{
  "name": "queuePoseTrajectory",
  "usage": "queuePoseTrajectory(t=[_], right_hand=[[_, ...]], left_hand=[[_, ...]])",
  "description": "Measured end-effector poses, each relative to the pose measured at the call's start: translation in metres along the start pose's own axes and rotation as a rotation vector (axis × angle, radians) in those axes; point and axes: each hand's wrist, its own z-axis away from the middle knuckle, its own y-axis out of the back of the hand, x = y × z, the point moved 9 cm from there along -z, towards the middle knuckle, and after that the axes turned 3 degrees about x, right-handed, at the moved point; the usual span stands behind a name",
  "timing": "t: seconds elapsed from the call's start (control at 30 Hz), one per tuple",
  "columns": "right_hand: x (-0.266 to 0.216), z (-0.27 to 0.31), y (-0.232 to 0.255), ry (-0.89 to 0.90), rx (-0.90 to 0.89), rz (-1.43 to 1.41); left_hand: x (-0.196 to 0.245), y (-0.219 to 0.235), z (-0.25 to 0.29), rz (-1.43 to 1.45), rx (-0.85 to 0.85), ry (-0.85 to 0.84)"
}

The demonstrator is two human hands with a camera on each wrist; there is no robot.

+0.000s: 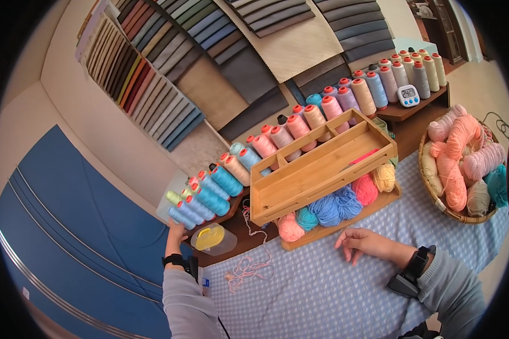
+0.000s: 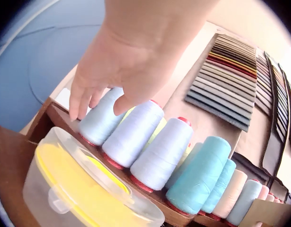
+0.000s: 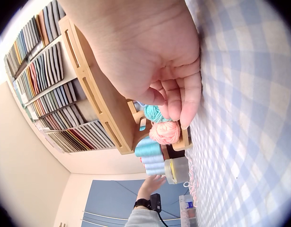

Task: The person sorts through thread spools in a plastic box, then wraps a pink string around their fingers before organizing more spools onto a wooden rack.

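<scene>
My left hand (image 2: 121, 75) is at the far left end of a row of thread cones. Its thumb and fingers grip the upper part of a light blue thread cone (image 2: 103, 124), the last in the row, which stands on the brown wooden shelf. Lavender-blue thread cones (image 2: 138, 135) and a turquoise thread cone (image 2: 198, 175) stand beside it. In the head view my right hand (image 1: 370, 244) rests low over the checked cloth (image 1: 322, 288), fingers loosely curled and holding nothing. It is just in front of the wooden organizer (image 1: 328, 181).
A clear tub with a yellow lid (image 1: 212, 240) stands below the left hand. Loose pink yarn (image 1: 249, 271) lies on the cloth. Balls of yarn (image 1: 328, 210) sit under the organizer's tray. At right are a basket of yarn (image 1: 464, 217) and a white timer (image 1: 408, 96).
</scene>
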Motion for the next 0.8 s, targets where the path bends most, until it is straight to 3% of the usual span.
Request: queuePoseTrajectory(t=[0.13,0.2,0.37,0.53,0.8], right_hand=[[0.0,0.0,0.0,-0.012,-0.001,0.012],[0.0,0.0,0.0,-0.016,0.003,0.023],[-0.002,0.002,-0.001,-0.043,0.022,0.044],[-0.006,0.004,-0.001,-0.081,0.074,0.035],[-0.008,0.005,-0.002,-0.102,0.1,0.015]], left_hand=[[-0.023,-0.01,-0.025,0.066,-0.06,-0.001],[-0.029,-0.015,-0.032,0.254,-0.096,-0.012],[-0.023,-0.024,-0.029,0.309,-0.198,-0.117],[-0.033,-0.031,-0.042,0.617,-0.285,-0.121],[-0.037,-0.041,-0.057,0.587,-0.296,-0.17]])
